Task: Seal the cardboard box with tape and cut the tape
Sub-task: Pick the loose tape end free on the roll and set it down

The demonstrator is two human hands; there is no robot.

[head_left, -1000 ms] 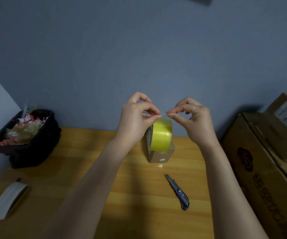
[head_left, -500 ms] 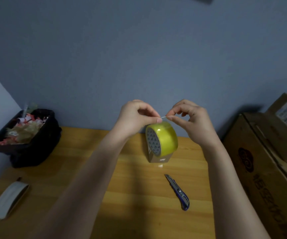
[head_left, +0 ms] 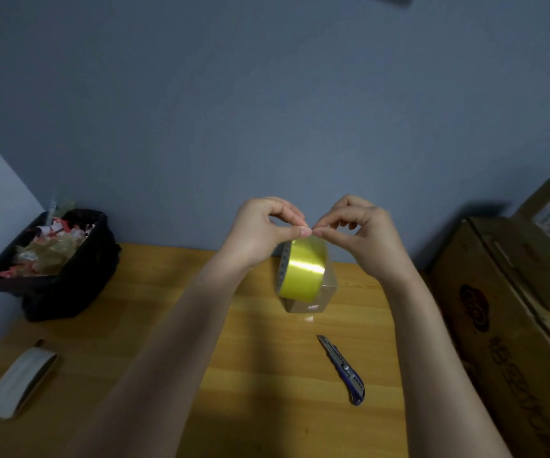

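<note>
A yellow tape roll (head_left: 303, 269) hangs in the air above a small cardboard box (head_left: 313, 300) that stands on the wooden table (head_left: 267, 375). My left hand (head_left: 260, 233) pinches the roll's top edge between thumb and fingers. My right hand (head_left: 362, 233) pinches the tape's loose end at the same spot, fingertips almost touching the left ones. The roll hides most of the box. A blue utility knife (head_left: 344, 370) lies on the table in front of the box, apart from both hands.
A black bin (head_left: 55, 285) full of scraps stands at the back left. A second, pale tape roll (head_left: 19, 380) lies at the front left. Large cardboard cartons (head_left: 511, 309) are stacked along the right side. A blue wall rises behind the table.
The roll has turned, from showing its patterned side to showing its yellow face. Both hands have closed in together at its top edge and dropped slightly.
</note>
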